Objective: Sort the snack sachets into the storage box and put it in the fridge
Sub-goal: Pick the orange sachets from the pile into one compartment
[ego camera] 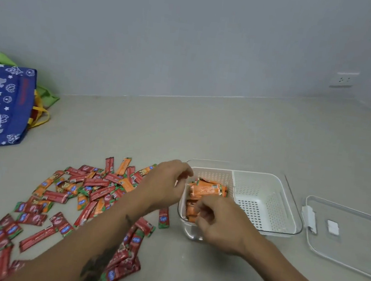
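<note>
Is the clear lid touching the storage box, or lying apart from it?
Apart. The head view shows the lid lying flat on the counter to the right of the storage box, with a strip of bare counter showing between them.

The blue bag point(2, 104) bears a letter "N".

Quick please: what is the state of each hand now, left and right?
Left hand: fingers loosely curled at the box edge, holding nothing visible.
Right hand: fingers curled among the orange sachets; grip cannot be told.
</note>
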Demonstrator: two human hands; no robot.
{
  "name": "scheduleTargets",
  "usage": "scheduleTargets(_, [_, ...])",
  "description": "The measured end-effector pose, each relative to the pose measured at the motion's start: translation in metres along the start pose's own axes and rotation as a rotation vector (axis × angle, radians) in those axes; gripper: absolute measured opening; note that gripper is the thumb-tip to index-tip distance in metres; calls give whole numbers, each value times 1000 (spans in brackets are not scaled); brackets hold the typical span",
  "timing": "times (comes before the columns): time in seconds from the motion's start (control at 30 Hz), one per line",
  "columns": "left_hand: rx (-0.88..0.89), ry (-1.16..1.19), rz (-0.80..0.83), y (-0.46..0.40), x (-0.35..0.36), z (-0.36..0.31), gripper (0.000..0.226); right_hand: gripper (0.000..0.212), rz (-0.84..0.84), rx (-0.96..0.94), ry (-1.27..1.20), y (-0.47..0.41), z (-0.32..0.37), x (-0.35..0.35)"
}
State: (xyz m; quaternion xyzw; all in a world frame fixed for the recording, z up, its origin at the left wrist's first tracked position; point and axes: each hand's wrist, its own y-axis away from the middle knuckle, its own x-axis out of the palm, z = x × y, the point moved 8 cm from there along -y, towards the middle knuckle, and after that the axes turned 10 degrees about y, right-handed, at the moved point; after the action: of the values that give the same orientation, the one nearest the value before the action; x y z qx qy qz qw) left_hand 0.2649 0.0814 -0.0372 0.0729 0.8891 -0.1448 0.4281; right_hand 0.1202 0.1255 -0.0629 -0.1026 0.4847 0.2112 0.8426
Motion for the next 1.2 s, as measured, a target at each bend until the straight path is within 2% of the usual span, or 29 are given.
scheduleTargets(0.17, [-218, 95, -120, 59, -36, 65, 18, 13, -27, -110, -63, -42, 53, 3])
scheduleTargets(0.57, [-542, 180, -210, 199, -138, 238, 19, 18, 286, -252, 59, -129, 211, 144])
scheduleTargets(0.73, [-606, 161, -211, 236, -176, 298, 21, 28, 344, -171, 160, -166, 240, 218])
scheduleTargets(0.83, [-644, 125, -122, 249, -184, 326, 18, 8, 395, -76, 247, -179, 242, 255])
scheduleTargets(0.9, [-635, 108, -80, 249, -188, 345, 18, 3, 358, -13, 308, -188, 246, 268])
scheduleTargets(0.93, [-625, 100, -71, 246, -189, 349, 18, 5, 314, 7, 341, -191, 247, 269])
scheduleTargets(1.0, [-608, 63, -62, 239, -191, 353, 18, 28, 247, 40, 441, -196, 247, 271])
scheduleTargets(1.07, [-593, 21, -58, 232, -188, 362, 18, 43, 227, 47, 575, -201, 251, 279])
scheduleTargets(1.13, [-578, -19, -60, 225, -183, 369, 16, 49, 236, 48, 622, -205, 253, 283])
scheduleTargets(1.2, [-578, -85, -38, 219, -175, 376, 16, 53, 255, 85, 568, -208, 248, 283])
